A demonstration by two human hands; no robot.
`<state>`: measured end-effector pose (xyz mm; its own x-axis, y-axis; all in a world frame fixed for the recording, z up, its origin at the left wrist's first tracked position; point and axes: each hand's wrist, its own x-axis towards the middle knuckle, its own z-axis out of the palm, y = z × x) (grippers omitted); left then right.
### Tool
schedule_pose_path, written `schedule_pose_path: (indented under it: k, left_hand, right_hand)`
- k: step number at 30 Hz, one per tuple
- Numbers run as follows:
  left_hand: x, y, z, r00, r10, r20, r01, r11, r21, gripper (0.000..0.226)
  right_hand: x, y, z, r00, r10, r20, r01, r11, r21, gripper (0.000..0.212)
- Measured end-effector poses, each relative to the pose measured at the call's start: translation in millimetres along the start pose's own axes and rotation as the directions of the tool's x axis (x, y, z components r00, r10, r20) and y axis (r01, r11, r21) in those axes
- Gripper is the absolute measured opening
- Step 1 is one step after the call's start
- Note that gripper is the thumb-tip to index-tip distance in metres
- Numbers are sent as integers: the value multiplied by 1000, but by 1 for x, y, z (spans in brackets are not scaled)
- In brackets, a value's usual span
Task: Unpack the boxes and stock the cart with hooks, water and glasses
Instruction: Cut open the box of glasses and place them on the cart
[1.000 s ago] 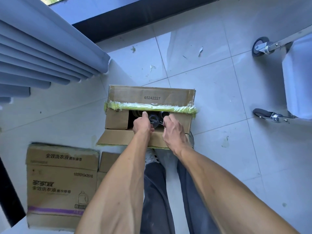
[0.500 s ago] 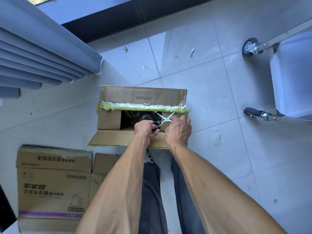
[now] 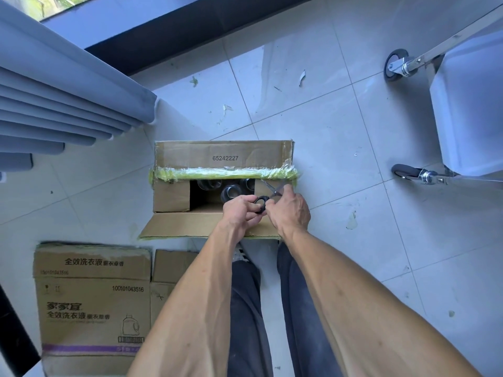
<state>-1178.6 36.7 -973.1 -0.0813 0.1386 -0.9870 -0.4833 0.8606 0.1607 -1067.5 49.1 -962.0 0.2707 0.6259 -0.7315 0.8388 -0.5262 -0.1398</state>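
We count two hands at work over one open cardboard box [image 3: 190, 156] on the tiled floor [image 3: 353, 213]. Our left hand [image 3: 241, 212] is curled around the black handle loops of a single pair of scissors [image 3: 268, 195], fingers pressed together on them. Our right hand [image 3: 290, 213] sits just beside it, touching the same handles, its fingers pinching near the pivot; the blades point away from both hands toward the yellow-green tape strip [image 3: 223, 173] along the box's far flap. Just beyond the left hand, inside the box's dark opening, we make out three glasses [image 3: 231, 192], rims facing up; more may be hidden under the flaps. Well behind the left hand, near our legs, stands one printed carton [image 3: 92, 308], and one smaller plain box [image 3: 170, 268] touches its side. Far off to the right of the right hand we see the cart [image 3: 468, 110], with two wheels [image 3: 396, 65] showing.
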Motion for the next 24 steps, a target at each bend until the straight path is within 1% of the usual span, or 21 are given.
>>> schedule_pose_path:
  k: [1,3,5,6,7,8,9,10,11,12,14,15,17,19,21,24]
  left_hand:
    - [-1,0,0,1000,-7,9,6,998,58,30]
    - [-2,0,5,999,-2,40,-8,968,249,33]
    - [0,-5,14,996,11,84,-45,909,414,32]
    - [3,-8,19,996,23,90,-62,885,462,29]
    - [7,-11,24,996,53,70,-81,867,492,27]
    - [12,-12,29,995,101,13,-94,856,508,26]
    - [17,-11,33,984,159,-82,-96,855,510,25]
    - [21,-7,36,959,204,-194,-87,871,484,25]
    - [23,-3,39,935,214,-283,-75,900,430,27]
    - [24,2,42,931,180,-316,-66,938,341,28]
    - [21,16,49,960,70,-271,-38,992,123,25]
    - [21,23,53,969,42,-243,-30,998,52,26]
    - [23,35,57,982,31,-188,-36,999,-21,36]
    - [22,45,61,986,21,-164,-39,994,-104,40]
    - [22,49,65,982,15,-187,-53,978,-202,38]
    - [20,50,74,943,64,-326,-147,961,-236,29]
  right_hand:
    - [0,4,-1,1000,16,-5,-16,1000,27,42]
    - [0,13,-4,999,38,-13,-37,996,76,41]
    - [-1,19,-5,999,28,-36,-26,997,70,38]
    - [-1,22,-5,998,26,-55,-24,999,46,36]
    - [-1,24,-4,997,37,-75,-36,999,20,34]
    - [-1,25,-4,994,57,-90,-57,998,3,32]
    - [-1,27,-3,992,76,-98,-77,997,0,30]
    - [0,29,-2,991,87,-101,-87,996,7,27]
    - [0,31,0,991,84,-105,-83,996,10,23]
    - [1,34,2,992,66,-110,-66,998,4,18]
    - [1,40,5,993,18,-118,-24,999,-46,19]
    - [0,43,7,993,1,-117,-10,997,-77,22]
    - [-1,48,7,992,-5,-123,-8,995,-103,25]
    - [-2,51,7,990,24,-140,-38,994,-98,28]
    - [1,53,5,986,66,-155,-80,993,-83,30]
    - [5,52,1,980,84,-178,-92,995,-34,31]
